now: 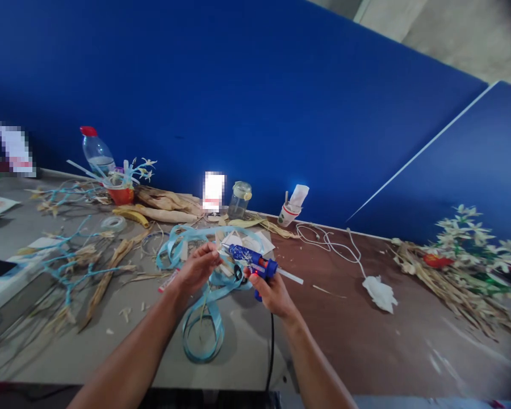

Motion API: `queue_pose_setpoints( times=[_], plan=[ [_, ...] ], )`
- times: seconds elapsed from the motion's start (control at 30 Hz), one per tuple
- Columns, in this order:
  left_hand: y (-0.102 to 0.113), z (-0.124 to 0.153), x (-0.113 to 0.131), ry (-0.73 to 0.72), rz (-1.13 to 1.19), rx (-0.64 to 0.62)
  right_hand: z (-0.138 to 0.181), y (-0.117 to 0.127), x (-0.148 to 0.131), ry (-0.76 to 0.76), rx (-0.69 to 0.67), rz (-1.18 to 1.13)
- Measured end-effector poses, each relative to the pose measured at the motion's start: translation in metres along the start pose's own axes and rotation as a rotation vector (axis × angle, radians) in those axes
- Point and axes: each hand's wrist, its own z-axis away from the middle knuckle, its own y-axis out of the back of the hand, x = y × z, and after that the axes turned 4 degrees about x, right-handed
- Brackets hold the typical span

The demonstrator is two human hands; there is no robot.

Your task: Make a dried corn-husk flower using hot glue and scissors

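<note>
My right hand [269,288] is wrapped round a blue hot glue gun [247,257], which has a small red light lit. A whitish glue stick [290,276] sticks out of its back end, and a black cord [271,346] runs down from it. The nozzle points left, towards my left hand [202,262]. That hand's fingers are pinched together close to the nozzle tip; whatever lies between them is too small to make out. Below and behind both hands, light blue ribbon [213,318] lies in loose loops on the table.
Blue-wrapped twigs [70,272] and dried husks [166,201] cover the left. A red cup [121,195], plastic bottle [97,152], glass jar [239,201] and paper cup [289,213] stand along the blue partition [255,102]. White cable [336,245], crumpled tissue [380,293] and white flowers [464,233] are right.
</note>
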Motion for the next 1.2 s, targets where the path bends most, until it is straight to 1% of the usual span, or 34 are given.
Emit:
queue_pose_setpoints(
  times=[0.13, 0.23, 0.47, 0.7, 1.0, 1.2],
  plan=[
    [0.0013, -0.001, -0.0014, 0.008, -0.022, -0.015, -0.0014, 0.002, 0.0068, 0.008, -0.043, 0.042],
    [0.0015, -0.0017, -0.0019, 0.009, -0.036, -0.021, -0.0021, 0.0023, 0.0092, 0.039, -0.046, 0.05],
    [0.0009, -0.0013, -0.0019, 0.001, -0.057, -0.023, 0.0006, 0.0023, 0.0068, 0.038, -0.045, 0.073],
    [-0.0012, 0.0006, 0.0007, -0.002, -0.068, 0.032, 0.0025, 0.0049, 0.0081, 0.036, -0.069, 0.095],
    [-0.002, 0.0001, -0.0003, -0.011, -0.081, -0.005, 0.0014, 0.0051, 0.0105, 0.067, -0.049, 0.102],
    [-0.0021, 0.0006, 0.0008, -0.012, -0.092, 0.001, 0.0024, 0.0065, 0.0066, 0.091, -0.078, 0.134]
  ],
)
